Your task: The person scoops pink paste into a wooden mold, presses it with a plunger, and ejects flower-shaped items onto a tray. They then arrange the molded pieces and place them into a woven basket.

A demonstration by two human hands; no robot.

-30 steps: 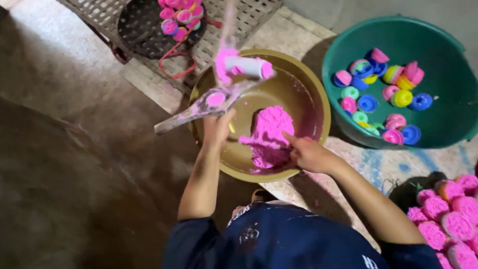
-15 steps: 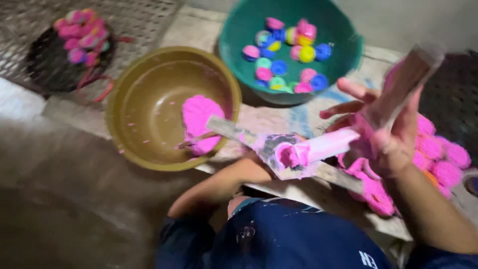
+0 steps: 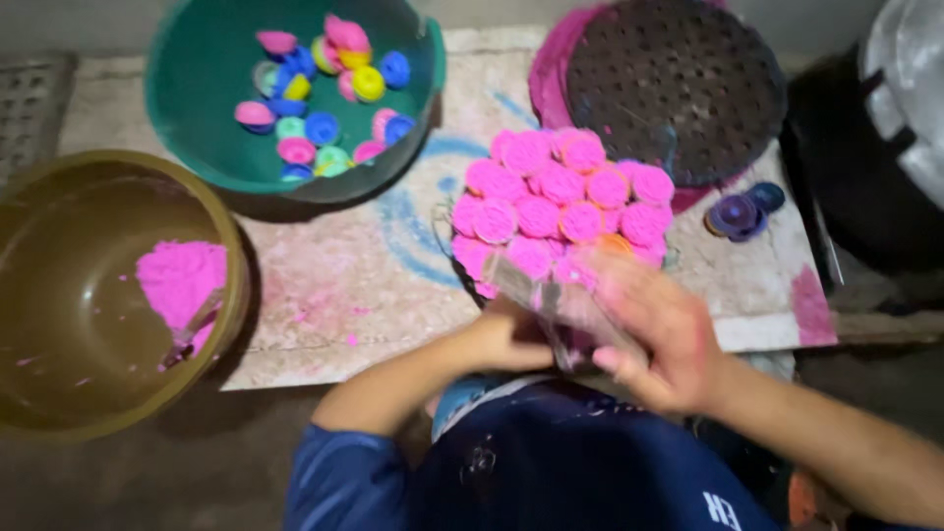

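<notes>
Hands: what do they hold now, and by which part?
Both hands, left and right, clasp a clear plastic piece stained pink; motion blur hides the exact grip.

The heap of moulded cakes (image 3: 562, 202) sits mid-desk (image 3: 374, 285); behind it to the left stands the basin of small caps (image 3: 295, 88); far left of the heap, off the desk's edge, the bowl (image 3: 59, 383) holds powder (image 3: 180, 280); behind-right lies the perforated disc (image 3: 674, 88); both hands (image 3: 590, 334) meet just before the heap.

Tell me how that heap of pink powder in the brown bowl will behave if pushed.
The pink powder looks loose and crumbly, with stray specks nearby, so it would probably spread rather than slide whole. It likely stains: pink smears mark the slab. The brown bowl should contain it.
</notes>
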